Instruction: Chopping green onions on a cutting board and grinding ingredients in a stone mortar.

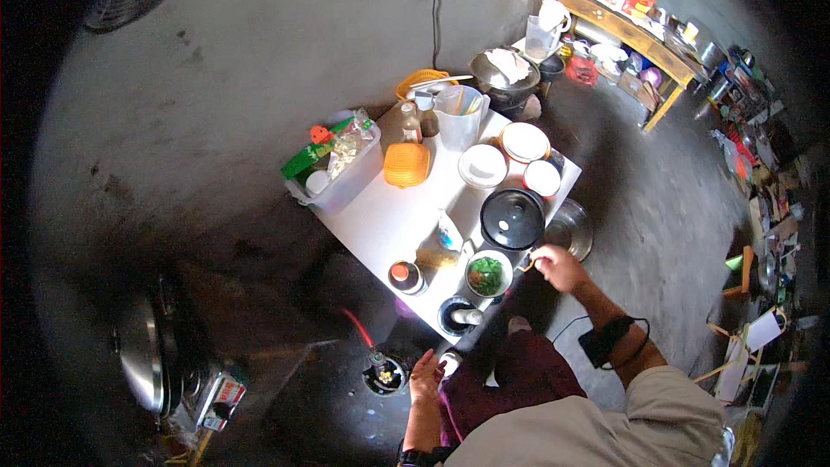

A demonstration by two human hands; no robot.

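Observation:
At the right edge of the white table (358,227), my right hand (559,268) has curled fingers beside a thin yellowish strip (526,265); whether it grips the strip is unclear. Just left of this hand are a white bowl of chopped greens (486,274) and a black lidded pot (512,219). My left hand (427,374) is low, below the table's near corner, its fingers by a small white round object (450,362); contact cannot be made out. A dark mortar with a pale pestle (467,316) stands on that corner, and a red-capped bottle (407,277) is farther left.
A plastic bin (353,185), orange basket (406,165), large plastic jug (457,123), white bowl (482,167) and lidded containers (524,142) crowd the table. A gas cylinder (385,375) with a red hose is on the floor at left. A metal basin (574,230) lies right of the table.

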